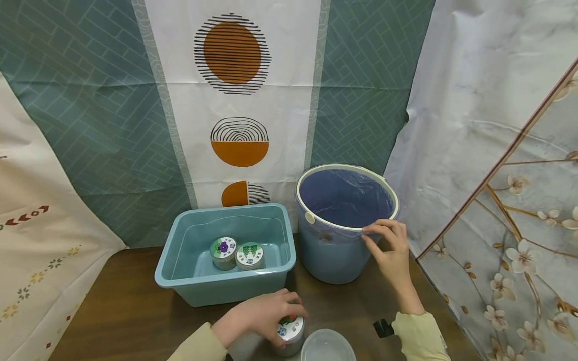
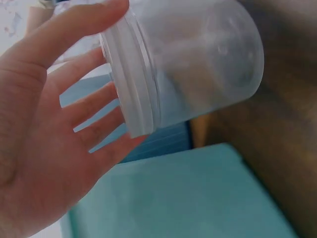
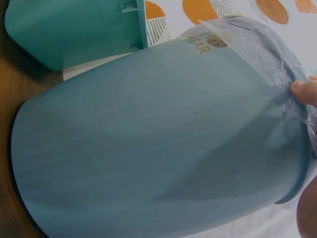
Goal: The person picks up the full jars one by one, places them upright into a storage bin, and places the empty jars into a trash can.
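Observation:
My left hand grips a round, clear plastic jar by its lid, thumb on one side and fingers spread along the other. A white label with a red picture shows on the lid top. My right hand is at the front right rim of a blue trash can. Its thumb and fingers pinch the rim, where a thin clear trash bag is folded over the edge. A cream ring runs round the can's mouth.
Left of the can stands a teal plastic basin. Inside are two labelled jars, one with a purple flower and one with a green plant. A translucent round container is beside the left hand. Patterned cloths hang behind.

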Tool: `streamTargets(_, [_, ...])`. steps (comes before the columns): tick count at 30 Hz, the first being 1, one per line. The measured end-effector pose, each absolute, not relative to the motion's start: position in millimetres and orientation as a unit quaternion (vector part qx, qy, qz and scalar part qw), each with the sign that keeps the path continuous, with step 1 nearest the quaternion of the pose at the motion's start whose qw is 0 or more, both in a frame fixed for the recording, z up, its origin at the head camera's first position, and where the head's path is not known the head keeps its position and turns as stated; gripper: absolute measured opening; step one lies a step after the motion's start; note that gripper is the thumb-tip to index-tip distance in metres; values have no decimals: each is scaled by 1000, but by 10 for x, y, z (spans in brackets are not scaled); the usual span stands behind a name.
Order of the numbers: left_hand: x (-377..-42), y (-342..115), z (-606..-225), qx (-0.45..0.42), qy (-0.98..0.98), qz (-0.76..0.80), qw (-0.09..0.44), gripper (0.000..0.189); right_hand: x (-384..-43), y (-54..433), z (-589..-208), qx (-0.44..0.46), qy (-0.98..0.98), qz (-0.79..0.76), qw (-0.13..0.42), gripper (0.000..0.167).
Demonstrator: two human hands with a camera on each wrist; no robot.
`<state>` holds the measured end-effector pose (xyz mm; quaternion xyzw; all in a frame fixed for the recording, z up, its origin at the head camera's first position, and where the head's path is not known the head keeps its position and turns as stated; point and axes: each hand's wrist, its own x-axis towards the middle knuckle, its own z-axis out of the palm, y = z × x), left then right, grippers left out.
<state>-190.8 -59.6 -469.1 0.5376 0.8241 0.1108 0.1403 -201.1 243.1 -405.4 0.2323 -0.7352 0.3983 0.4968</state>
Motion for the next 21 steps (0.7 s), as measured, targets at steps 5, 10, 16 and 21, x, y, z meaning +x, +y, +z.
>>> streamTargets(5, [-1942,-598,-4404,538,823,102,153,64,-2152,2548,-4232,230,-736,401,495,35])
streamTargets(10, [-2012,-539,-4144,537,817,106,181,63,-2234,2657,-4352,225,-737,402,495,31])
streamTargets(16, [-2063,-519,-3875,548,808,110,186,62,-2219,2636,-4334,226,-736,402,495,32])
streamTargets(21, [-2096,-499,-3603,549,803,120,199,60,-2166,2557,-4246,232,-733,403,497,34])
